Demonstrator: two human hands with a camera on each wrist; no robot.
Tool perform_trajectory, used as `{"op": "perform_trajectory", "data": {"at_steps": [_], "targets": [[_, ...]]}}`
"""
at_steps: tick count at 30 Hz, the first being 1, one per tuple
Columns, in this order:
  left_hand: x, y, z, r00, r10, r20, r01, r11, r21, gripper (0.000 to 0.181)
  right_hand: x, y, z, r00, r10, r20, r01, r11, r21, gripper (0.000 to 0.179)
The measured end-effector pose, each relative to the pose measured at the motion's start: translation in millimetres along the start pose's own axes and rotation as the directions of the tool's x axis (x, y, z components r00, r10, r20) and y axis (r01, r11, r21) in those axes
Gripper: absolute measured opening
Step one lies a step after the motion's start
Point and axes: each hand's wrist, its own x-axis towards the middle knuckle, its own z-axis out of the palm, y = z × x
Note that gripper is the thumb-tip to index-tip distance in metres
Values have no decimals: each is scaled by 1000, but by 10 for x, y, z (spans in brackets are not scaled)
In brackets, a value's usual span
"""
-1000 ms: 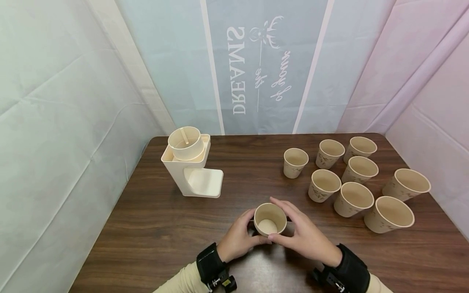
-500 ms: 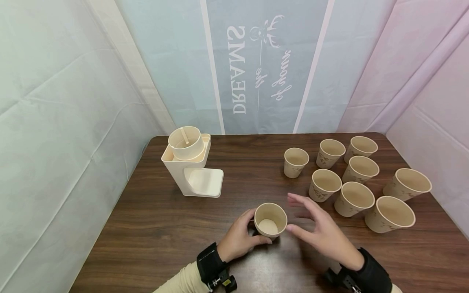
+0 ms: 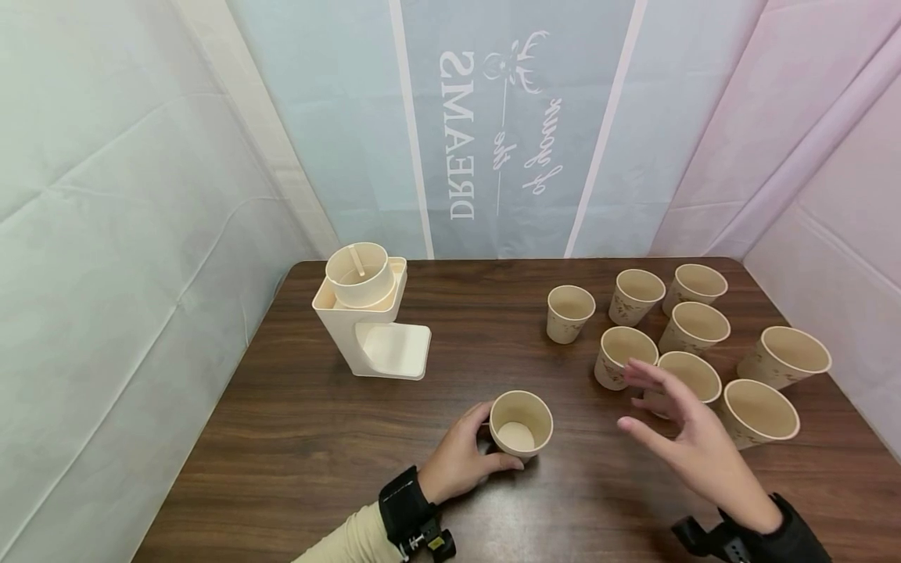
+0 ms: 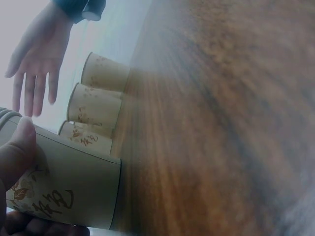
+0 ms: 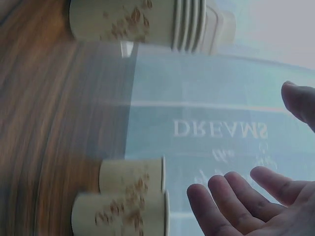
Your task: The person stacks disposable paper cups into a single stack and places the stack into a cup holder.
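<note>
My left hand [image 3: 461, 455] grips a stack of paper cups [image 3: 521, 422] upright on the brown table, its thumb along the near side. Several rims show on that stack [image 5: 128, 20] in the right wrist view; its tan print [image 4: 51, 199] faces the left wrist camera. Raised above the table to the right, my right hand [image 3: 693, 446] holds nothing, its fingers spread and slightly bent. It partly hides one paper cup [image 3: 693, 374] and overlaps the edge of another paper cup [image 3: 619, 356]. From the head view I cannot tell whether it touches them.
Several more paper cups stand upright at the right, among them a small cup [image 3: 566, 314] set apart and a larger cup [image 3: 781, 356] near the edge. A cream stand [image 3: 345, 332] bearing a round container [image 3: 366, 291] is at the back left. Cloth walls [image 3: 521, 227] enclose the table.
My right hand has let go of the cup stack and moved right, over towards the standing cups. The left hand stays on the stack, which has not moved.
</note>
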Motion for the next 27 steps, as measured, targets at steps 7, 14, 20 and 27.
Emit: {"op": "perform_trajectory", "data": {"at_steps": [7, 14, 20, 27], "targets": [[0, -2, 1, 1000, -8, 2, 8, 1000, 3, 77, -73, 82, -303, 998, 39, -49, -42, 997, -63, 79], [2, 0, 0, 1000, -9, 0, 9, 1000, 7, 77, -133, 140, -557, 990, 75, -123, -86, 992, -88, 81], [2, 0, 3, 1000, -4, -2, 4, 1000, 5, 77, -172, 164, -742, 975, 114, -189, -130, 989, -73, 81], [4, 0, 3, 1000, -5, -1, 5, 1000, -7, 78, -216, 315, -913, 958, 130, -254, -96, 985, 141, 76]]}}
